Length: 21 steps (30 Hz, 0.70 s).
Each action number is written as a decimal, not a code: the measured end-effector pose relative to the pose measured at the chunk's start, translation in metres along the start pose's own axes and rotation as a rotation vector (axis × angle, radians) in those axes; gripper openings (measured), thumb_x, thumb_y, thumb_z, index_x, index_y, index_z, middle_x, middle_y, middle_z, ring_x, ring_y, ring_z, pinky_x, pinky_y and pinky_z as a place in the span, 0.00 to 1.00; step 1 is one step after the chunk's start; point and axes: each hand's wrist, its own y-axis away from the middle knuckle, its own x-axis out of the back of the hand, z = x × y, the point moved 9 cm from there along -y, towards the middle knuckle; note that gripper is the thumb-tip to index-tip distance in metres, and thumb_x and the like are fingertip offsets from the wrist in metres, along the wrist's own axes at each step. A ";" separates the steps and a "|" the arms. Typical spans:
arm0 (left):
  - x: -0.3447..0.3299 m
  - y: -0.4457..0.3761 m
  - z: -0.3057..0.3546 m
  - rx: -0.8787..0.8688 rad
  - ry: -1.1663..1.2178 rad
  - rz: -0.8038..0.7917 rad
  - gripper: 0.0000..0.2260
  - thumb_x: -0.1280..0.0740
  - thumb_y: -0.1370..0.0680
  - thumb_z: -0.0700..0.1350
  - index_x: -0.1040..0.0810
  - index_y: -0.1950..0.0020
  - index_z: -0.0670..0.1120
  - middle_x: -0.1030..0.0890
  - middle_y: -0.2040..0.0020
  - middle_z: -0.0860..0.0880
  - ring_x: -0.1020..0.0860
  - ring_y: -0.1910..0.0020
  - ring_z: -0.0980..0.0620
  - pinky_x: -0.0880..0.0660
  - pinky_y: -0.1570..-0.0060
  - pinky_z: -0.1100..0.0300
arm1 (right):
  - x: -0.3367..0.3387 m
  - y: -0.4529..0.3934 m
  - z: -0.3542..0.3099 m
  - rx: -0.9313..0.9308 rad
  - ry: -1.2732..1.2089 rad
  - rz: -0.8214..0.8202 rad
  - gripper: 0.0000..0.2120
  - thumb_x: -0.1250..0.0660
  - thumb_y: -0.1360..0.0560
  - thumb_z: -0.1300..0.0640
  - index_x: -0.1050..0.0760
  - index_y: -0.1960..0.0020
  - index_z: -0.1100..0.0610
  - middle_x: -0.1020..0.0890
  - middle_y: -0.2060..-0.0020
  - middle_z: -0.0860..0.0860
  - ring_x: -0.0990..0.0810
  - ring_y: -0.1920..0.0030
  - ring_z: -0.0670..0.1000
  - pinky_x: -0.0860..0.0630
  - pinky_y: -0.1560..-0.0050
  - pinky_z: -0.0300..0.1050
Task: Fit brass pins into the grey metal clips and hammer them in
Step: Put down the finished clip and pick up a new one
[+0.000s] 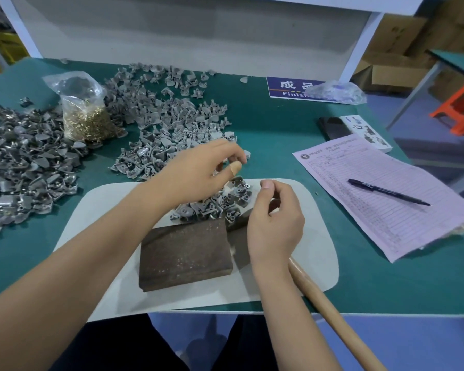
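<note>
My left hand hovers over a small heap of grey clips on the white mat. Its curled fingers, one with a bandage, pinch what looks like a grey clip. My right hand is just right of that heap with its fingers curled and its thumb pressed on the forefinger; anything between them is too small to see. A brown metal block lies on the mat below the heap. The wooden hammer handle runs out from under my right wrist, its head hidden. A clear bag of brass pins stands at the back left.
A wide spread of loose grey clips covers the green table behind the mat. A darker pile of parts lies at the left. At the right are a paper form, a pen, a phone and a blue sign.
</note>
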 end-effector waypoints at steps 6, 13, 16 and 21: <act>-0.053 -0.010 0.004 0.020 -0.112 -0.293 0.18 0.41 0.17 0.49 0.28 0.26 0.52 0.25 0.31 0.52 0.30 0.31 0.50 0.33 0.30 0.48 | -0.002 0.000 -0.003 0.023 0.062 -0.025 0.10 0.39 0.20 0.49 0.19 0.51 0.49 0.20 0.61 0.44 0.25 0.61 0.46 0.35 0.61 0.37; -0.055 0.032 0.009 0.032 -0.065 -0.355 0.20 0.47 0.15 0.49 0.33 0.23 0.53 0.32 0.24 0.58 0.37 0.24 0.59 0.53 0.20 0.52 | -0.005 0.001 -0.004 0.053 0.086 -0.047 0.09 0.38 0.20 0.50 0.20 0.52 0.50 0.19 0.60 0.44 0.24 0.60 0.47 0.34 0.60 0.39; -0.033 0.054 0.002 0.072 -0.038 -0.254 0.21 0.48 0.14 0.49 0.40 0.20 0.57 0.39 0.23 0.62 0.45 0.22 0.63 0.66 0.23 0.55 | -0.009 0.000 -0.006 0.081 0.122 -0.067 0.08 0.38 0.20 0.50 0.22 0.54 0.48 0.21 0.62 0.44 0.25 0.62 0.46 0.35 0.61 0.40; 0.014 0.068 -0.060 0.381 -0.109 -0.062 0.20 0.44 0.17 0.41 0.30 0.25 0.46 0.26 0.29 0.46 0.31 0.29 0.47 0.36 0.28 0.52 | -0.017 0.002 -0.015 0.224 0.220 -0.142 0.09 0.39 0.20 0.51 0.22 0.54 0.50 0.22 0.62 0.44 0.24 0.61 0.49 0.32 0.63 0.44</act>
